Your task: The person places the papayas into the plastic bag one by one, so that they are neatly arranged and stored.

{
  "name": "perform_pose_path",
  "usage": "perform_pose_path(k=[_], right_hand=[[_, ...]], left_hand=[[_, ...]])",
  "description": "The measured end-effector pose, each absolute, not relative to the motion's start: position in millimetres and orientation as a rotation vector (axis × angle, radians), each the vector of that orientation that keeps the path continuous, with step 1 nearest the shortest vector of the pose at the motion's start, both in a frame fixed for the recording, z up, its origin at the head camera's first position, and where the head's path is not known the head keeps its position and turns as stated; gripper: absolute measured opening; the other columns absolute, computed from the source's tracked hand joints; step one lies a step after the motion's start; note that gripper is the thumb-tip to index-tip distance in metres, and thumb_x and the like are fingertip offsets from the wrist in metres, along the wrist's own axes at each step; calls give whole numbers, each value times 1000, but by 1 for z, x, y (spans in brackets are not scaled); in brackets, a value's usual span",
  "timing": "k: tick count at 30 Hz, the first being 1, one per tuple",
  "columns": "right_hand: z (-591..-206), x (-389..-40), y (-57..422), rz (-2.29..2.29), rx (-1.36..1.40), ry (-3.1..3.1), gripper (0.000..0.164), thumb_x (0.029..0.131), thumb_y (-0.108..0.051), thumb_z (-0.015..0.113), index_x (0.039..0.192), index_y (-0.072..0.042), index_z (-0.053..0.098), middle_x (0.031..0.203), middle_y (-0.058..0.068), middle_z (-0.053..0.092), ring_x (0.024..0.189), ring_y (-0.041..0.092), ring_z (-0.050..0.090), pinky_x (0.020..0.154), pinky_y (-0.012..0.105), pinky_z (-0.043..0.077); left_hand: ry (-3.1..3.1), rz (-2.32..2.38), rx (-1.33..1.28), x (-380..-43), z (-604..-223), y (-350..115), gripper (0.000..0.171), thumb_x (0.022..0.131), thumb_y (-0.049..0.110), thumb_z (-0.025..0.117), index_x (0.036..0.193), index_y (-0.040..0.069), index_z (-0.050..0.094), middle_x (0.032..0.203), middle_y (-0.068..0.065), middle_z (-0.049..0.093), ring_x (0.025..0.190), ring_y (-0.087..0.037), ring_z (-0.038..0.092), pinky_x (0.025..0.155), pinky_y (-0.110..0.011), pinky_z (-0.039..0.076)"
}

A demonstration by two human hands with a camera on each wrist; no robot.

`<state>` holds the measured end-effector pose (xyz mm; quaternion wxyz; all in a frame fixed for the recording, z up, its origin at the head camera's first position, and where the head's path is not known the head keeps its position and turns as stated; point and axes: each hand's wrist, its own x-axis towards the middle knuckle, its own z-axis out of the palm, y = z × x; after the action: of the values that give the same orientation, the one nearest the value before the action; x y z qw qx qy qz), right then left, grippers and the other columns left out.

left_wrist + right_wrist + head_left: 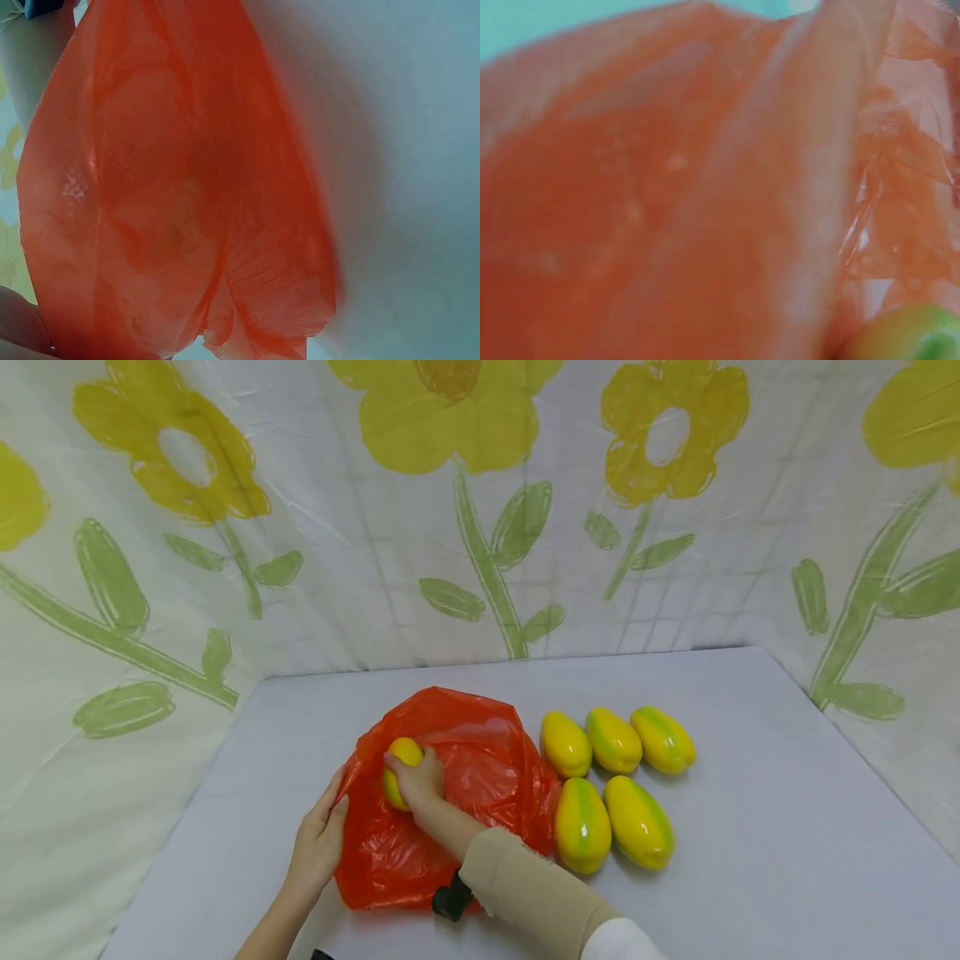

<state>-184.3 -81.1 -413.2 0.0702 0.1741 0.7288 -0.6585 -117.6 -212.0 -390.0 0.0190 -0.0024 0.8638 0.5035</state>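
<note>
A red plastic bag (pixel 480 768) lies spread open on the table. My left hand (pixel 318 839) pinches its left edge between thumb and fingers. My right hand (pixel 422 779) grips a yellow papaya (pixel 405 750) with green streaks at the bag's mouth, the forearm crossing over the near side of the bag. In the left wrist view the red film (pixel 187 187) covers much of the picture. The right wrist view shows a blurred fold of the bag (pixel 705 187) and the papaya's greenish end (pixel 900 337) at the lower right corner.
Several more yellow papayas with green streaks sit right of the bag in two rows, among them a front one (pixel 582 827) close against it and a far-right one (pixel 663 741). A flower-printed curtain (pixel 570 543) hangs behind the white table (pixel 787 827).
</note>
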Motion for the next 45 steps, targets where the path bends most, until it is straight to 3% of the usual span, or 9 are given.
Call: perform_pose_path(k=[9,21,34,45], right_hand=[[-414,-186,-79,-1982,521,2198,61,90,-36,69,136,-4,45,110,8,53,96,25,54,86,45,54],[-404,-180,-62,-2016,481,2114,74,90,-38,68,147,-4,36,126,14,50,104,28,53,89,47,53],[-388,-168,-48,-1993,458,2153,71,90,-33,69,146,-3,39,145,22,39,125,38,44,103,55,42],[-379,-147,-20,-1988,300,2163,68,91,-31,68,146,-5,38,149,20,37,129,39,41,102,60,39]], left_hand=[[2691,1548,13,-120,-390,-210,50,106,12,32,154,3,21,156,-22,23,143,-42,20,113,-57,22],[2728,1513,26,-121,-390,-211,49,107,14,32,154,3,21,154,-24,24,141,-44,21,112,-59,22],[2719,1535,35,-118,-389,-213,50,106,13,33,153,1,19,155,-24,23,142,-44,20,113,-57,22],[2711,1523,37,-117,-390,-214,50,107,13,33,153,1,18,155,-24,21,142,-44,20,113,-57,22]])
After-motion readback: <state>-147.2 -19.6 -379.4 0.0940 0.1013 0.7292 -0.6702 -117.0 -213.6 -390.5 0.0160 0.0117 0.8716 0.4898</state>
